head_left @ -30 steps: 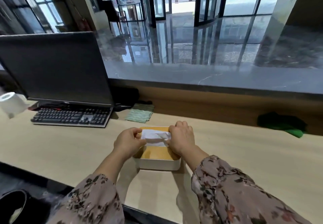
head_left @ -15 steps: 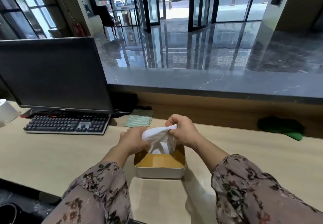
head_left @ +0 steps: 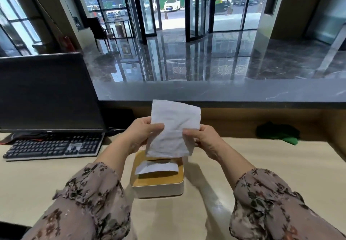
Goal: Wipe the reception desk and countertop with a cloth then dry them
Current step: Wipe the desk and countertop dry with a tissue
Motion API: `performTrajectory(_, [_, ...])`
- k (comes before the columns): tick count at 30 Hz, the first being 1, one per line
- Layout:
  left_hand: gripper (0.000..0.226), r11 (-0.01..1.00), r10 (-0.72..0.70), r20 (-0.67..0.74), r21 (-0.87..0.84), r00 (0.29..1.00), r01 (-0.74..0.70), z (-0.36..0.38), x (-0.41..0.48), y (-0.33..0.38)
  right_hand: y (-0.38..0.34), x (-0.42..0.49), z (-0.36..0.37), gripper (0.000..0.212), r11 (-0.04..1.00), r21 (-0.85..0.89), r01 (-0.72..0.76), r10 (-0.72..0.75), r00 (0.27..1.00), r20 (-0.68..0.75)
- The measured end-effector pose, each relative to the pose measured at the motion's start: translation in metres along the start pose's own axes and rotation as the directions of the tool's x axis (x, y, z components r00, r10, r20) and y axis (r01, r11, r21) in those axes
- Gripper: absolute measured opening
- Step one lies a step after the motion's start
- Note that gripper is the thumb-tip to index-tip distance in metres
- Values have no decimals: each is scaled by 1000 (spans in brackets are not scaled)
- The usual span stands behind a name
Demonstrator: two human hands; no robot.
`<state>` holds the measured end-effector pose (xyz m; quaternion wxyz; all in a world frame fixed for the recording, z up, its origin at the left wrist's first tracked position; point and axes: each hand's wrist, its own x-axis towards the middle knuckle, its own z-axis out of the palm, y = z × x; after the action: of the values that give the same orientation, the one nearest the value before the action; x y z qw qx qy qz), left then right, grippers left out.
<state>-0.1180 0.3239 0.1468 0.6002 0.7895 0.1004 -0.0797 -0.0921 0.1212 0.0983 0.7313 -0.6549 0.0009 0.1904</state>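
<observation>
A white tissue (head_left: 173, 129) hangs spread in the air above a tissue box (head_left: 158, 187), white-sided with a wooden top, on the pale wooden desk (head_left: 262, 164). My left hand (head_left: 142, 136) pinches the tissue's left edge and my right hand (head_left: 204, 142) pinches its right edge. Another tissue (head_left: 156, 166) sticks out of the box's slot. The dark stone countertop (head_left: 224, 91) runs across behind the desk.
A black monitor (head_left: 46, 93) and keyboard (head_left: 54, 147) stand on the desk at the left. A dark green cloth (head_left: 279, 133) lies at the back right against the wooden upstand. Beyond the countertop is a glossy lobby floor with glass doors.
Both hands have pulled the tissue up out of the box and spread it flat in the air. A new tissue now sticks out of the slot.
</observation>
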Motion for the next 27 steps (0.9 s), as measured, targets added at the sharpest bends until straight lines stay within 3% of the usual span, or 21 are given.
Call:
performTrajectory(4, [22,999,-29,34,38,999,28,29,7,-4,1,-22,-38,26,1000,-19,-11,9,996,-88])
performTrajectory(6, [26,993,-39,31,116,999,35,51,10,-7,2,-35,-59,18,993,-115,3,-21,988,-152])
performTrajectory(9, [11,990,-42,65,134,997,33,92,10,-10,5,-55,-92,12,938,-342,65,-175,937,-302])
performTrajectory(11, [7,994,-56,99,104,994,46,119,8,-11,8,-70,-114,16,750,-660,27,-375,841,-392])
performTrajectory(12, [9,994,-65,116,96,991,54,138,7,-11,11,-81,-130,18,574,-817,-47,-477,792,-381])
performTrajectory(14, [9,992,-82,129,102,988,69,160,5,-13,18,-92,-149,18,230,-966,-120,-637,732,-242])
performTrajectory(16, [9,988,-107,163,128,981,86,189,1,-17,34,-107,-171,4,-17,-990,-142,-632,768,-100])
performTrajectory(18, [11,983,-120,199,160,973,89,215,-4,-25,64,-118,-189,22,-112,-983,-147,-527,847,-67])
performTrajectory(20, [11,974,-142,224,204,964,96,238,-10,-37,102,-129,-205,33,-115,-979,-169,-409,906,-109])
performTrajectory(23, [11,957,-168,239,271,956,101,262,-16,-56,150,-152,-212,36,-36,-991,-128,-303,947,-111])
performTrajectory(27, [14,947,-183,169,295,969,127,283,-17,-83,170,-186,-212,28,4,-997,-73,-366,928,-69])
